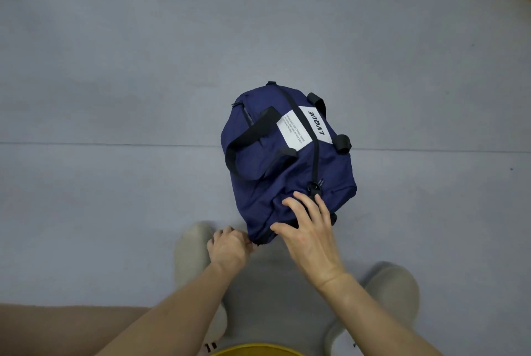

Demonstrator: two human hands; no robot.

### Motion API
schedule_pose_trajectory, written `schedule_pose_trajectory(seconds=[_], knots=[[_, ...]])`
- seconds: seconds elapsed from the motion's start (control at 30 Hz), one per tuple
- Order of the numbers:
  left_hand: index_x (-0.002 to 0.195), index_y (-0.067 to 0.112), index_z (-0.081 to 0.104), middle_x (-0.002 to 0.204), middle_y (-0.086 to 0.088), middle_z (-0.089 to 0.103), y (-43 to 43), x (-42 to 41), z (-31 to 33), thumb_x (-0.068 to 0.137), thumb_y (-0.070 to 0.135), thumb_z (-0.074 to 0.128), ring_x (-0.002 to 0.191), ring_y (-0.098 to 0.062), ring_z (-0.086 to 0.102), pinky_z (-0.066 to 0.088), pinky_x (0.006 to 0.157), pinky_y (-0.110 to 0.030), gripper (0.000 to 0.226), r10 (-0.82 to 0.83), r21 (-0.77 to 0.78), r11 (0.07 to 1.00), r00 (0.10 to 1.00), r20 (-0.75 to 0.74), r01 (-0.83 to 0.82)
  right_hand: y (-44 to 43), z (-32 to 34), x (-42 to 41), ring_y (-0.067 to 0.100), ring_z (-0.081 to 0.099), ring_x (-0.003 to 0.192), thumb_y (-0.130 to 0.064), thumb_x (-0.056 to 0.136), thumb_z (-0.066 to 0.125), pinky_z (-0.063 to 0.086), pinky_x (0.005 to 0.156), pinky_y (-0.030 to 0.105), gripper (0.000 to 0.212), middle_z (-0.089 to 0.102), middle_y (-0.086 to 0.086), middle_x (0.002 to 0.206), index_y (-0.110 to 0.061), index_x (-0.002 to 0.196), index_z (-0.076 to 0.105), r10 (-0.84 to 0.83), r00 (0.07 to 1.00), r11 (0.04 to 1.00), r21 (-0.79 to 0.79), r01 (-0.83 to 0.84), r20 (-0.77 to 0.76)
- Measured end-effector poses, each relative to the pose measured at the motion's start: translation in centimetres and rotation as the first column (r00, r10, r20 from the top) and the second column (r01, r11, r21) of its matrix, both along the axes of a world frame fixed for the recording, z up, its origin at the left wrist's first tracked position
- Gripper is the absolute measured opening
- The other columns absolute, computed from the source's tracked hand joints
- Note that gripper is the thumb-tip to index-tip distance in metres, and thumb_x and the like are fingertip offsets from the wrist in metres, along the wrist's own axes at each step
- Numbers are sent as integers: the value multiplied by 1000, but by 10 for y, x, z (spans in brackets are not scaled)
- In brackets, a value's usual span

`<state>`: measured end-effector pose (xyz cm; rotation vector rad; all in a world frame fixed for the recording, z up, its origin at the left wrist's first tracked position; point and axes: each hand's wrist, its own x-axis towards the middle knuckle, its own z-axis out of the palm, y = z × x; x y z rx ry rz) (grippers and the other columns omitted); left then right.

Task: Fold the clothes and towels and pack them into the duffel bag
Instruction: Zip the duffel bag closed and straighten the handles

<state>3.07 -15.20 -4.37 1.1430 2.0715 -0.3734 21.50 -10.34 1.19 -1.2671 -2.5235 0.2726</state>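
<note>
Slippage risk: left hand (229, 244) merely pinches corner of duffel bag (275, 174); right hand (311, 236) lies spread on it, gripping nothing.

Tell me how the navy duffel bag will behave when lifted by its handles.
The duffel bag looks soft: its fabric creases under the right hand, so it would likely sag when lifted. It bulges rounded, so it is probably filled and somewhat heavy. The black handle lies limp, likely floppy.
</note>
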Motion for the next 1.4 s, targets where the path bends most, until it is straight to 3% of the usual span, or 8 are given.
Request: schedule_pose_trajectory(seconds=[0.3,0.47,0.67,0.77,0.9,1.07,1.2,1.4], knots=[[130,33,59,134,-2,58,55,-71,78,93,48,61,127,-27,50,43,104,-37,40,-146,203,967,988,-42,152,6,22,12,30,40,138,-20,71,88,25,116,54,27,55,5,136,-35,83,71,52,986,993,-114,-35,158],[155,34,30,154,-4,40,128,-87,129,95,50,58,143,-28,32,30,116,-41,68,-384,440,769,885,-263,464,26,46,3,29,41,141,-40,82,77,30,115,58,40,49,4,147,-37,120,66,88,978,994,-87,-72,189],[153,33,34,146,-2,47,220,-89,131,96,26,58,136,-27,38,33,113,-37,62,-554,381,612,719,-420,693,59,52,20,29,38,140,-64,76,66,34,113,56,55,50,2,150,-38,124,65,-33,953,991,-112,70,301],[152,35,36,142,0,50,262,-90,113,96,16,55,134,-26,40,37,109,-37,62,-532,400,636,750,-393,661,70,42,35,28,33,143,-73,72,48,24,113,53,60,48,2,152,-37,114,72,144,930,989,-86,-121,340],[155,36,30,141,-2,53,301,-99,78,100,25,54,135,-28,40,38,108,-36,62,-499,406,714,822,-276,570,89,35,39,30,34,145,-68,67,62,25,109,55,59,47,2,153,-32,113,71,360,845,923,-16,-385,395],[157,42,19,113,-3,58,329,-106,41,103,38,48,117,-28,49,43,97,-37,61,-547,359,706,792,-270,610,96,21,45,30,36,142,-51,79,62,28,108,55,43,51,0,150,-35,118,68,398,841,892,58,-448,366],[154,45,29,129,-2,61,353,-100,24,105,34,42,121,-28,54,46,94,-39,52,-496,456,720,847,-190,524,98,4,53,28,40,140,-33,107,32,35,103,53,36,54,-4,148,-41,125,63,367,879,874,210,-438,303],[140,41,55,129,3,66,358,-91,10,99,16,50,120,-24,58,47,97,-34,49,-359,634,695,928,-104,340,105,8,49,25,47,137,-29,107,33,38,100,55,37,55,-4,146,-42,110,67,367,907,875,255,-412,207]])
